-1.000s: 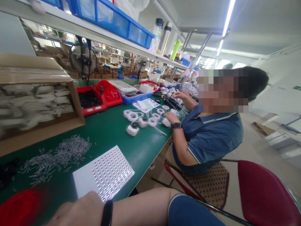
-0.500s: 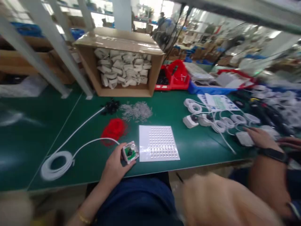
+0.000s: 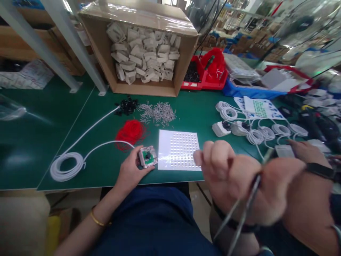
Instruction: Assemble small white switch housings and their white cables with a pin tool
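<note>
I watch through one head camera, worn above bench, facing forward and down across green table [image 3: 197, 110]. White sheet [image 3: 178, 150] falls near dial centre. Wearer's dark blue clothing [image 3: 149, 220] fills 6 o'clock, close under lens. Right hand [image 3: 245, 177] at 4 o'clock comes nearest, large and blurred; left hand [image 3: 131, 170] at 8 o'clock sits farther off. Cardboard box [image 3: 141, 89] stands beyond, towards 11; I see deep into room at 2 o'clock.

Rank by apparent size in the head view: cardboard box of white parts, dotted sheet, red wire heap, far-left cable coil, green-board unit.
1. Cardboard box
2. Dotted sheet
3. Red wire heap and far-left cable coil: too alike to rank
4. Green-board unit
</note>
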Demonstrator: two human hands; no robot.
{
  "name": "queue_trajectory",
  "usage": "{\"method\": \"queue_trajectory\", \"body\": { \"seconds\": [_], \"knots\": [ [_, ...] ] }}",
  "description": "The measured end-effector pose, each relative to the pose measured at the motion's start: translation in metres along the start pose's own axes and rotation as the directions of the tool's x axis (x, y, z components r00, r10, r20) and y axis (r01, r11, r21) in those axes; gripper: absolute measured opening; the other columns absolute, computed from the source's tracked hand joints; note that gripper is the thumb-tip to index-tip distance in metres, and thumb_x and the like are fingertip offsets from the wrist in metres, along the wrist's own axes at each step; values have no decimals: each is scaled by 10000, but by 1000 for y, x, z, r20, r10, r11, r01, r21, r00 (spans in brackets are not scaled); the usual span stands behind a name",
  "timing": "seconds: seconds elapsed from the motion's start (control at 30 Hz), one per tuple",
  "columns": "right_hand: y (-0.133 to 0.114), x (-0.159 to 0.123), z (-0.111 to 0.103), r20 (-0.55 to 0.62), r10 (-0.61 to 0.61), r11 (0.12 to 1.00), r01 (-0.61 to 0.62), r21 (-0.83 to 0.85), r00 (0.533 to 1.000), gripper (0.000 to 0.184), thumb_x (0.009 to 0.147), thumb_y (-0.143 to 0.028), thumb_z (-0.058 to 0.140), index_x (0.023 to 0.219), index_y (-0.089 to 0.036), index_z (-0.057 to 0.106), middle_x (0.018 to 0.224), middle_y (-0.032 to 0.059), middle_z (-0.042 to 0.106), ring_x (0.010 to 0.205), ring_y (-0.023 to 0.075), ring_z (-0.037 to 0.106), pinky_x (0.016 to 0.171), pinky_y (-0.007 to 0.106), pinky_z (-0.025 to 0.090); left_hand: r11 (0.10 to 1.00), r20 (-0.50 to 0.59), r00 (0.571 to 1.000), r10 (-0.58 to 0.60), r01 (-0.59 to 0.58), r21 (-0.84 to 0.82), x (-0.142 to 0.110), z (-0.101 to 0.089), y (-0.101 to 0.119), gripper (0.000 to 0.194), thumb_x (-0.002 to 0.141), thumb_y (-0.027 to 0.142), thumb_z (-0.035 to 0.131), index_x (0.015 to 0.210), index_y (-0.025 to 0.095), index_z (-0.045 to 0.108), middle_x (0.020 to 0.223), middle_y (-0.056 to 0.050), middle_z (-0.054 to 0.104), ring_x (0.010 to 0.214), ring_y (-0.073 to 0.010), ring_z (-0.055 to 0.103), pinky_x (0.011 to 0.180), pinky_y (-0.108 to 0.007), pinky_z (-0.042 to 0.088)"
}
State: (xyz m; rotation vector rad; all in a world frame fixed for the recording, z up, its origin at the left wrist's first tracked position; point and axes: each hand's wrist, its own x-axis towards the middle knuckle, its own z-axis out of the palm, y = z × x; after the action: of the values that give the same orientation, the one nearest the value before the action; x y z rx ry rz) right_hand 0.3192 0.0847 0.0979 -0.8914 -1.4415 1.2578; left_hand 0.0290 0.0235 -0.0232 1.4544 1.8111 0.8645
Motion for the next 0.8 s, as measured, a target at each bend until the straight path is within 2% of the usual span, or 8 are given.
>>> {"method": "queue_trajectory", "body": {
  "seconds": [0.1, 0.17, 0.23, 0.3, 0.4, 0.53, 0.6, 0.8],
  "knots": [
    [31, -10, 40, -233, 130, 986, -100, 137, 964, 720, 883, -678, 140, 566, -229, 605, 473, -10, 377, 507, 147, 448, 535, 300, 419, 976, 11, 1000, 7, -4, -218, 2, 0, -2, 693, 635, 303, 777, 1222, 229, 416, 1117, -68, 601, 942, -216, 636, 811, -345, 534],
    [48, -14, 51, -330, 216, 969, -159, 191, 919, 732, 858, -712, 171, 596, -206, 631, 561, 16, 482, 604, 147, 515, 583, 288, 447, 947, -6, 999, 36, -36, -319, 2, 1, -5, 694, 629, 267, 785, 1209, 229, 407, 1165, -73, 575, 1016, -214, 613, 865, -344, 516],
    [61, -17, 55, -303, 277, 951, -215, 224, 912, 680, 833, -727, 284, 602, -183, 620, 736, 50, 580, 717, 153, 566, 638, 285, 479, 919, -21, 998, 55, -59, -389, 2, 1, -7, 693, 625, 243, 792, 1198, 232, 404, 1197, -75, 554, 1067, -209, 590, 895, -338, 503],
    [69, -19, 61, -183, 403, 897, -348, 271, 897, 566, 828, -688, 403, 641, -184, 580, 697, 16, 553, 568, 109, 517, 509, 241, 448, 897, -33, 997, 70, -77, -434, 1, 1, -7, 696, 621, 233, 800, 1193, 233, 405, 1211, -77, 544, 1094, -207, 578, 909, -334, 500],
    [77, -12, 83, 41, 557, 821, -557, 127, 830, 428, 867, -598, 437, 779, -198, 563, 536, -70, 402, 362, 54, 244, 341, 190, 218, 886, -51, 994, 101, -113, -450, -2, 0, -7, 717, 627, 237, 802, 1220, 235, 400, 1239, -87, 534, 1134, -216, 561, 948, -354, 487],
    [81, 15, 116, 156, 432, 868, -362, -340, 888, 433, 911, -476, 399, 680, -158, 582, 604, -5, 532, 508, 89, 420, 484, 223, 310, 920, -19, 984, 177, -172, -352, -7, 0, -11, 815, 650, 267, 792, 1331, 266, 346, 1311, -100, 504, 1208, -250, 517, 1015, -413, 444],
    [81, 28, 125, 196, 408, 840, -284, -462, 892, 443, 900, -447, 423, 583, -158, 533, 552, -9, 504, 548, 106, 438, 517, 235, 301, 937, 1, 975, 221, -212, -278, -9, 0, -15, 779, 664, 284, 782, 1328, 282, 375, 1321, -92, 503, 1208, -261, 517, 1027, -431, 434],
    [82, 26, 123, 317, 403, 862, -241, -446, 858, 376, 912, -426, 434, 658, -162, 520, 597, -18, 528, 550, 95, 434, 518, 224, 314, 945, 20, 977, 214, -202, -259, -10, -2, -16, 725, 669, 305, 774, 1298, 264, 417, 1292, -91, 533, 1155, -263, 561, 971, -391, 482]
  ]
}}
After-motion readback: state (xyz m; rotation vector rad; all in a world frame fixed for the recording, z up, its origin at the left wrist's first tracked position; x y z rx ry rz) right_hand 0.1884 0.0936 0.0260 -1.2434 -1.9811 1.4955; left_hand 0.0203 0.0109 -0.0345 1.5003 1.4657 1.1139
